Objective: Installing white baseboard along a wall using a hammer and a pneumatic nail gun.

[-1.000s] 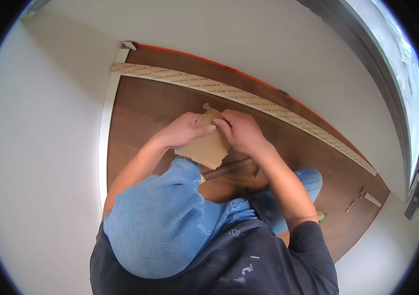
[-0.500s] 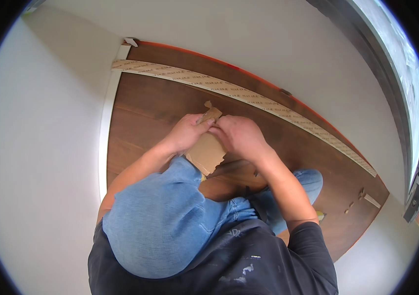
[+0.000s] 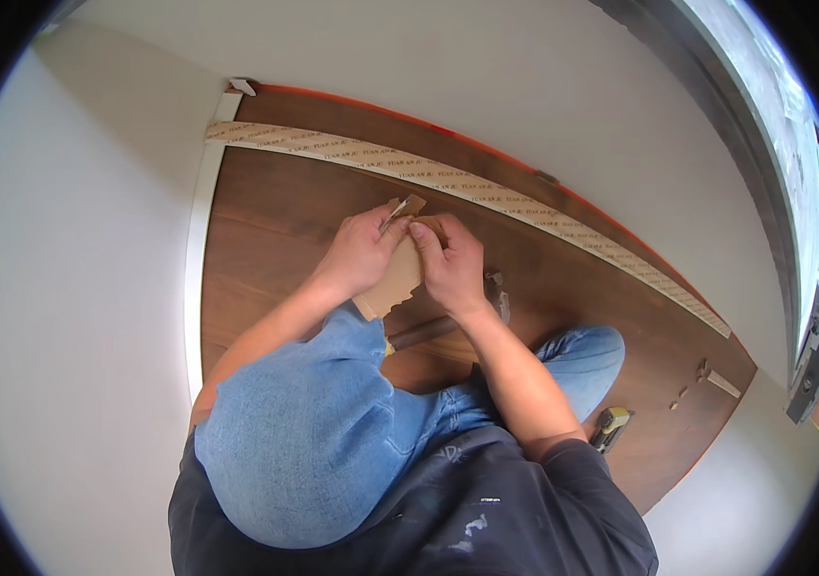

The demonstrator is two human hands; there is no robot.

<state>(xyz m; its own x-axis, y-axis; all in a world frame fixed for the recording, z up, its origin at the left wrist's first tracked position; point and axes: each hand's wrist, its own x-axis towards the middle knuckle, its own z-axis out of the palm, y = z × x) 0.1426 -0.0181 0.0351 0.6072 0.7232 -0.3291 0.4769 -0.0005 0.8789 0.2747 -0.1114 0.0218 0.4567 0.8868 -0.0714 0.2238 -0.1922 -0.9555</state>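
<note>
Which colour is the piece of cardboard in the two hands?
The cardboard piece is plain tan, seen best in the head view.

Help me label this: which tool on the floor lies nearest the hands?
The hammer, lying close to the held cardboard; the yellow-and-black tool lies farther right.
</note>
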